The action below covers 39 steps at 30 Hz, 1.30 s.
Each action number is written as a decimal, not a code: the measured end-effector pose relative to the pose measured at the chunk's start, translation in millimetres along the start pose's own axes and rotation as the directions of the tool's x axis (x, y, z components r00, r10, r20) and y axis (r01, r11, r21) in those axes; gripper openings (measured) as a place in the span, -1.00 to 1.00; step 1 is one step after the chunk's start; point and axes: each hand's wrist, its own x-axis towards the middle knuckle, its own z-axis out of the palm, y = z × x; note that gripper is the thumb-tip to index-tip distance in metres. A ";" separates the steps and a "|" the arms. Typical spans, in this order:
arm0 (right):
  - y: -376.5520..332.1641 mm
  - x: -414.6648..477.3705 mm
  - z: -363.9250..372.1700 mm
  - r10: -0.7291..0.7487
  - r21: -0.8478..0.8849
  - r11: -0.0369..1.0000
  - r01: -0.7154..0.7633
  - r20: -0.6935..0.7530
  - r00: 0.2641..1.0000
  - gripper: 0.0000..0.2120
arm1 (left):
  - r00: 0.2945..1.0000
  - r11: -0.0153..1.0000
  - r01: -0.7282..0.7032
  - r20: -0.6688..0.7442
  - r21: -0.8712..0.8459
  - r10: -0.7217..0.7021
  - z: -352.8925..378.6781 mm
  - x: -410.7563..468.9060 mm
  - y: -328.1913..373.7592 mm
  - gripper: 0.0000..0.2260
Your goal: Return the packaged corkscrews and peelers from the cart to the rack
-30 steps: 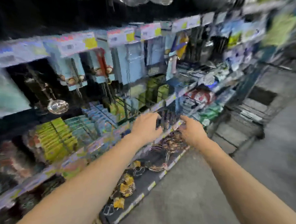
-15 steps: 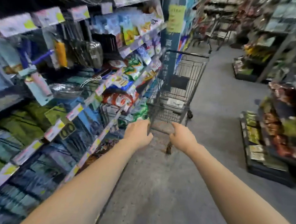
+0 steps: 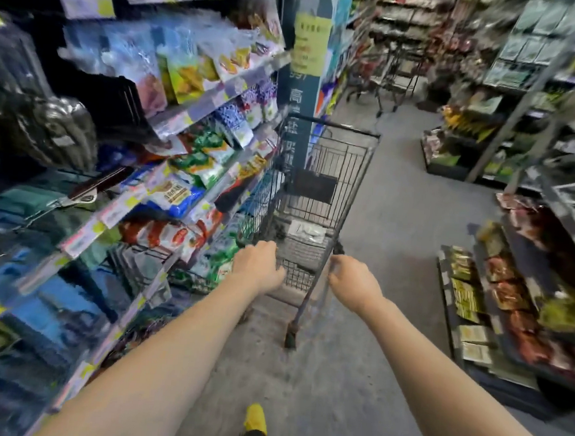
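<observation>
My left hand and right hand are at the near rim of the cart; whether either clasps it I cannot tell. A flat pack lies low inside it: likely light, stiff card, so I would pinch its top edge

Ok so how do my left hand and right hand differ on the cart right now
The left hand curls over the near-left corner of the cart, beside the rack; the right hand grips the near-right corner, on the side away from the rack. The left hand shows its knuckles and hides the bar beneath; the right hand's fingers visibly wrap a dark frame post. Both hands hold the same cart, backs toward the camera.
</observation>
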 end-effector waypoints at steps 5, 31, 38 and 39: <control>0.8 120.7 -17.1 0.037 -0.035 0.999 -0.035 0.043 0.998 -0.68 | 0.999 1.000 0.024 0.049 -0.010 -0.023 -7.9 124.0 -1.1 -0.57; 137.2 682.7 61.2 0.131 -0.138 0.988 -0.063 0.566 0.814 -0.60 | 0.722 0.809 0.574 0.544 -0.124 -0.429 107.5 610.8 28.5 -0.38; 171.0 779.4 108.9 0.189 -0.217 0.974 -0.062 0.634 0.750 -0.63 | 0.635 0.625 0.732 0.606 -0.273 -0.480 174.0 686.3 43.7 -0.40; 176.1 790.5 120.4 0.188 -0.218 0.974 -0.056 0.650 0.736 -0.61 | 0.617 0.589 0.755 0.619 -0.288 -0.486 188.8 693.5 40.8 -0.34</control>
